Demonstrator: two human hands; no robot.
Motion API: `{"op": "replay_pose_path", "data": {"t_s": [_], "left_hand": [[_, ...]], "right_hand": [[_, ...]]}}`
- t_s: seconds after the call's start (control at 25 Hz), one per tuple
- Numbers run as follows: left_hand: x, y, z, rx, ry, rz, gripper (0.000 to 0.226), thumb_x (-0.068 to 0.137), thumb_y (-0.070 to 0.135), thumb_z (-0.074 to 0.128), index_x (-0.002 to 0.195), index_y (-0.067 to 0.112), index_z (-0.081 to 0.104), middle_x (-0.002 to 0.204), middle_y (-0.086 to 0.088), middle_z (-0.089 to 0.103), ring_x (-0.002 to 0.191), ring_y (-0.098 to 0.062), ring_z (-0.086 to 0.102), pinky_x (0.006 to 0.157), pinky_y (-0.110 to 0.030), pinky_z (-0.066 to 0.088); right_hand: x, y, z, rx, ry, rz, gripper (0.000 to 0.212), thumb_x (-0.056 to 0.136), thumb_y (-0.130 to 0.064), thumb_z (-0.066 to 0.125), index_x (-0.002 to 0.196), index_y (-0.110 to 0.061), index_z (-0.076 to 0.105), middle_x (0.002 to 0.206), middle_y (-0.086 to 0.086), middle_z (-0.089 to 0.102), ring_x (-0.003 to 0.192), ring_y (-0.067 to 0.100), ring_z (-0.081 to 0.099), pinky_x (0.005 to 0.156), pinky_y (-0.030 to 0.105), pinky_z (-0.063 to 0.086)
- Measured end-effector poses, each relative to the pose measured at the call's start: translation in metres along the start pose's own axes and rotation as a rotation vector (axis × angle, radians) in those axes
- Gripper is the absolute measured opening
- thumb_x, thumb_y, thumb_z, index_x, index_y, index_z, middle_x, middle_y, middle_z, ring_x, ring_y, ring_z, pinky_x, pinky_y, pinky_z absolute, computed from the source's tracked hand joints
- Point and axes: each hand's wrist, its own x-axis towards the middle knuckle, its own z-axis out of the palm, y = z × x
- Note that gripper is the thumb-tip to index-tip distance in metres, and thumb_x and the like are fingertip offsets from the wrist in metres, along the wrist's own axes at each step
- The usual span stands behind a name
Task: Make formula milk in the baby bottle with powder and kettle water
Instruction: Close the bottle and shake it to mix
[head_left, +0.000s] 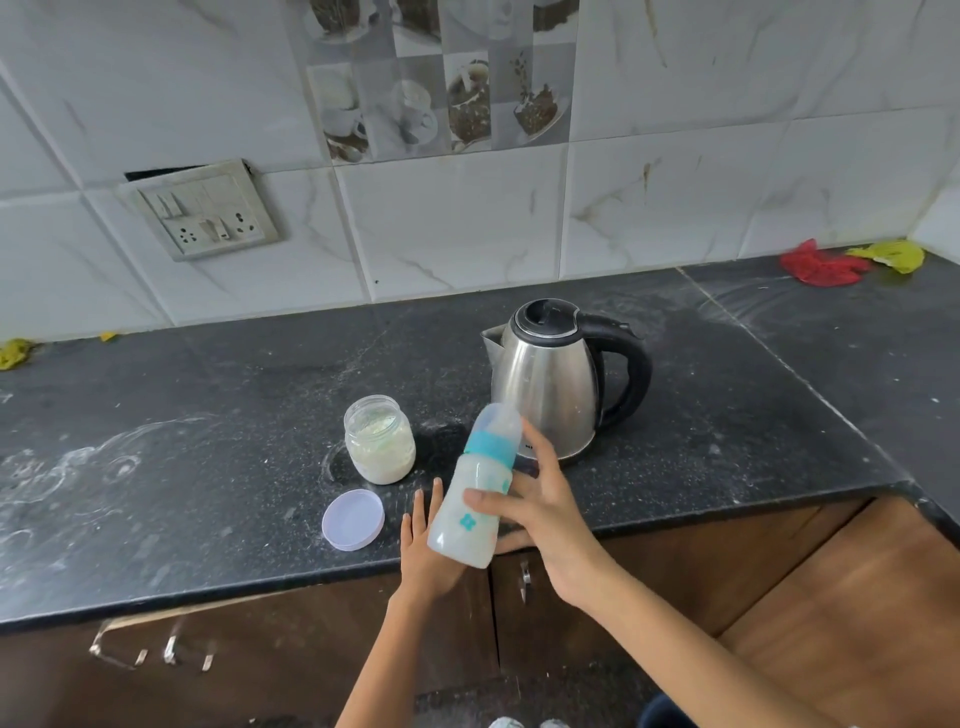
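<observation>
My right hand (545, 525) grips the capped baby bottle (475, 488) (tilted toward one o'clock); my left hand (423, 545), fingers open, lies behind it.

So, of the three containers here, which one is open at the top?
The powder jar is open: its lilac lid lies beside it on the counter. The baby bottle has its cap on, and the kettle has its lid down.
</observation>
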Motion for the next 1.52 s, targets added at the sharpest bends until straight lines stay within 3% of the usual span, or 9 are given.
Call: {"op": "replay_pose_path", "data": {"t_s": [0.16,0.4,0.6,0.72,0.88,1.08,1.2,1.36,1.52], "left_hand": [[0.001,0.004,-0.002,0.23,-0.037,0.045,0.063,0.1,0.038,0.031,0.15,0.026,-0.006,0.16,0.0,-0.012,0.147,-0.025,-0.013,0.119,-0.042,-0.003],[0.003,0.005,-0.001,0.278,-0.06,0.021,0.059,0.1,0.046,0.023,0.15,0.03,-0.005,0.159,0.0,-0.014,0.147,-0.026,-0.014,0.119,-0.043,-0.003],[0.003,0.005,-0.001,0.276,-0.075,0.024,0.058,0.1,0.047,0.021,0.15,0.03,-0.004,0.159,0.001,-0.015,0.146,-0.025,-0.016,0.119,-0.043,-0.005],[0.004,0.004,-0.001,0.272,-0.061,0.024,0.058,0.1,0.046,0.021,0.15,0.031,-0.004,0.159,0.001,-0.015,0.146,-0.025,-0.015,0.119,-0.043,-0.005],[0.002,0.004,-0.001,0.274,-0.081,0.008,0.058,0.101,0.041,0.025,0.15,0.027,-0.001,0.16,0.0,-0.011,0.146,-0.025,-0.015,0.119,-0.042,-0.005],[0.004,0.004,0.001,0.264,-0.053,0.012,0.058,0.1,0.045,0.023,0.15,0.03,-0.005,0.159,0.001,-0.014,0.146,-0.024,-0.016,0.118,-0.042,-0.005],[0.004,0.001,0.003,0.265,-0.054,0.006,0.062,0.101,0.04,0.028,0.148,0.026,-0.011,0.16,0.001,-0.009,0.147,-0.023,-0.014,0.119,-0.042,-0.006],[0.003,0.006,0.003,0.254,-0.019,0.015,0.057,0.101,0.045,0.022,0.15,0.029,-0.001,0.16,0.0,-0.011,0.147,-0.024,-0.014,0.118,-0.041,-0.004],[-0.002,0.008,-0.002,0.062,-0.028,-0.135,0.065,0.096,0.036,0.047,0.149,0.011,0.018,0.158,-0.011,0.015,0.147,-0.027,0.008,0.12,-0.038,0.004]], "right_hand": [[0.006,-0.01,-0.004,0.153,0.077,0.111,0.05,0.062,-0.03,0.078,0.108,-0.019,0.064,0.104,0.008,0.072,0.09,0.017,0.071,0.072,0.03,0.057],[0.01,-0.019,-0.019,0.457,-0.072,0.149,0.03,0.091,-0.016,0.054,0.121,-0.014,0.054,0.108,0.015,0.072,0.107,0.03,0.065,0.094,0.045,0.049],[0.013,-0.03,-0.034,0.12,0.023,-0.143,0.076,0.076,-0.015,0.069,0.143,-0.024,0.033,0.124,0.009,0.065,0.105,0.019,0.069,0.077,0.044,0.06],[0.019,-0.035,-0.037,0.238,0.107,-0.307,0.103,0.071,-0.01,0.072,0.145,-0.049,0.012,0.123,0.001,0.061,0.107,0.021,0.067,0.071,0.053,0.06],[0.005,-0.017,-0.021,0.093,-0.088,-0.144,0.098,0.066,-0.007,0.077,0.138,-0.052,0.027,0.124,0.002,0.06,0.11,0.028,0.066,0.068,0.056,0.059],[0.024,-0.022,-0.03,0.3,0.129,-0.18,0.086,0.078,0.001,0.071,0.137,-0.046,0.03,0.126,0.006,0.055,0.106,0.031,0.065,0.067,0.058,0.058],[0.009,-0.012,-0.016,0.113,-0.073,-0.09,0.086,0.076,0.004,0.073,0.131,-0.048,0.033,0.118,0.002,0.062,0.102,0.024,0.07,0.068,0.058,0.059],[0.028,-0.021,-0.026,0.327,0.163,-0.178,0.083,0.077,-0.001,0.073,0.135,-0.042,0.03,0.126,0.006,0.053,0.105,0.029,0.066,0.064,0.054,0.059],[0.009,-0.003,-0.01,0.07,-0.076,-0.086,0.088,0.071,-0.002,0.08,0.131,-0.045,0.032,0.123,0.007,0.059,0.106,0.027,0.067,0.068,0.059,0.058]]}}
